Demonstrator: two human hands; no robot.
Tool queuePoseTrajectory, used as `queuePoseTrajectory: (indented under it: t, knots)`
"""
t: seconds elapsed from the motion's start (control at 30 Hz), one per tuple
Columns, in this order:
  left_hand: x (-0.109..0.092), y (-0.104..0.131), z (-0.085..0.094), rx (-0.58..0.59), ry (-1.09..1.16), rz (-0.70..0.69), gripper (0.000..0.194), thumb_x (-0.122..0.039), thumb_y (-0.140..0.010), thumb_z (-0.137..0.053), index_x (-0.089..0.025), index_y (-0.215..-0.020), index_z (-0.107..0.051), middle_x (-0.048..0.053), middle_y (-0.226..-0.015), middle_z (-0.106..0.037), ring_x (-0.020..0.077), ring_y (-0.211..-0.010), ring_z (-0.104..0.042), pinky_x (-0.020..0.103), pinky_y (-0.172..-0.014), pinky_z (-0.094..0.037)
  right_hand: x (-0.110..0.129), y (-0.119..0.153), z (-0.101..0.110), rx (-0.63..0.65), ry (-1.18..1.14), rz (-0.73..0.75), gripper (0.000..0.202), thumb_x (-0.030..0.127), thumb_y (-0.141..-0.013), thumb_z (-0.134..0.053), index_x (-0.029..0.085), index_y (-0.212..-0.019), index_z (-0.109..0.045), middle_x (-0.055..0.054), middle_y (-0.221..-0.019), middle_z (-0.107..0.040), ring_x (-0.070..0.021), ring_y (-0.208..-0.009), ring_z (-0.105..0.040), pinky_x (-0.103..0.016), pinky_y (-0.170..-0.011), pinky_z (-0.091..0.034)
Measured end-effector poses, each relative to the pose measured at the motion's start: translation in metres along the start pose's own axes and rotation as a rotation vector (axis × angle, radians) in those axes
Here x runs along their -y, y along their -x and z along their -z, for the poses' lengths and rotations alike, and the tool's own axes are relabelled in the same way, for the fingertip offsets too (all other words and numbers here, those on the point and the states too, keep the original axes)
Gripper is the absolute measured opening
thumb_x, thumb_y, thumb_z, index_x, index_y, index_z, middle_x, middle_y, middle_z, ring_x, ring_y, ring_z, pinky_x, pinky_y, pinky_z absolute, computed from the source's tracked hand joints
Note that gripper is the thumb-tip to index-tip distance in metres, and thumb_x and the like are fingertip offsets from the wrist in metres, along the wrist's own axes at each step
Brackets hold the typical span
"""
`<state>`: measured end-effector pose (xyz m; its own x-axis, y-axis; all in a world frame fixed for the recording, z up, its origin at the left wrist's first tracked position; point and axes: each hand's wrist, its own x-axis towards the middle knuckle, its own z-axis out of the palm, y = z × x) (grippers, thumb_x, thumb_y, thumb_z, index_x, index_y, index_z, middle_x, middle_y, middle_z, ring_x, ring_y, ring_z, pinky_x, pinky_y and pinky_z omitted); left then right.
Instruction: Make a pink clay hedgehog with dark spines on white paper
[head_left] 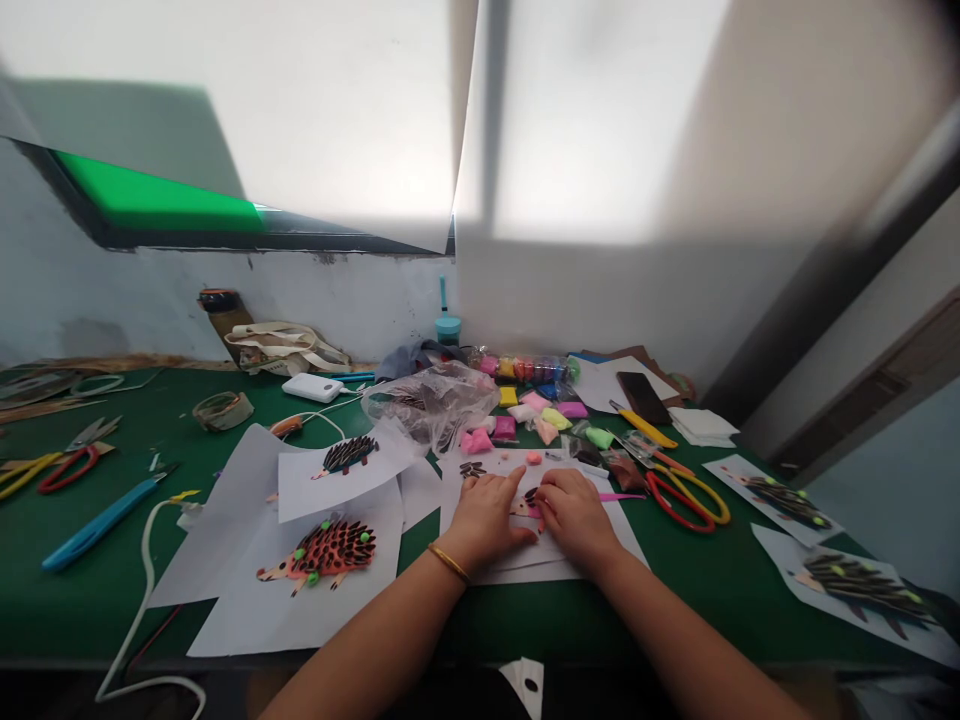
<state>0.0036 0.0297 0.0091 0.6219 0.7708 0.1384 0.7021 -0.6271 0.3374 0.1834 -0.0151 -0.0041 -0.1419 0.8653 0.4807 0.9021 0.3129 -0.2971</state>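
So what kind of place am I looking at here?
Likely a craft table by a window: clay packets, scissors and paper hedgehogs lie on a green table, both hands on a sheet.

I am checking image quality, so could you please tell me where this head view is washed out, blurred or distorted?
Head view: the pale window panes are overexposed; edges bow from wide-angle distortion; corners look smeared; both hands, left hand and right hand, are evenly lit and fairly sharp on the white paper sheet.
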Motion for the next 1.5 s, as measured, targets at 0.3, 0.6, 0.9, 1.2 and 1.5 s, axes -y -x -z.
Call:
queuePoseTrajectory:
  t: [0.3,0.6,0.9,1.2,1.5]
  knots:
    - [-0.001,0.000,0.001,-0.003,0.021,-0.008,0.094,-0.055,-0.064,-0.076,-0.027,-0.143,-0.034,0.008,-0.125,-0.059,0.0311,-0.117,-0.050,0.045,-0.098,-0.030,0.001,0.002,0.001,-0.008,0.018,-0.005,0.013,0.019,-0.087,-0.055,0.022,-0.083,-0.066,-0.006,-0.095,-0.062,-0.0226,-0.095,-0.051,-0.036,-0.082,-0.037]
    - [0.002,0.000,-0.002,-0.032,0.025,-0.029,0.087,-0.055,-0.061,-0.078,-0.025,-0.135,-0.043,0.007,-0.123,-0.061,0.0305,-0.114,-0.051,0.044,-0.097,-0.030,-0.017,0.007,0.003,-0.089,-0.103,-0.051,0.014,0.025,-0.088,-0.055,0.021,-0.081,-0.067,-0.006,-0.093,-0.061,-0.0222,-0.091,-0.053,-0.037,-0.081,-0.040]
    - [-0.002,0.002,0.004,-0.019,0.018,-0.023,0.061,-0.051,-0.062,-0.080,-0.026,-0.113,-0.057,0.004,-0.115,-0.063,0.0276,-0.111,-0.052,0.041,-0.095,-0.031,-0.014,0.005,-0.003,-0.040,-0.087,-0.021,0.013,0.023,-0.086,-0.056,0.022,-0.082,-0.069,-0.005,-0.094,-0.063,-0.0218,-0.093,-0.052,-0.036,-0.082,-0.039]
    - [-0.006,0.005,0.012,0.006,0.019,-0.061,0.044,-0.050,-0.066,-0.078,-0.031,-0.104,-0.066,0.001,-0.117,-0.062,0.0264,-0.112,-0.051,0.041,-0.096,-0.029,-0.012,0.003,-0.003,-0.038,-0.046,-0.013,0.014,0.022,-0.086,-0.055,0.022,-0.079,-0.067,-0.006,-0.094,-0.063,-0.0221,-0.092,-0.052,-0.036,-0.080,-0.038]
    - [-0.006,0.005,0.012,0.001,0.013,-0.063,0.043,-0.051,-0.066,-0.077,-0.031,-0.103,-0.067,0.002,-0.115,-0.063,0.0271,-0.111,-0.050,0.041,-0.095,-0.030,-0.010,0.004,-0.002,-0.026,-0.036,-0.030,0.013,0.021,-0.086,-0.055,0.022,-0.081,-0.067,-0.005,-0.094,-0.063,-0.0216,-0.092,-0.052,-0.036,-0.080,-0.038]
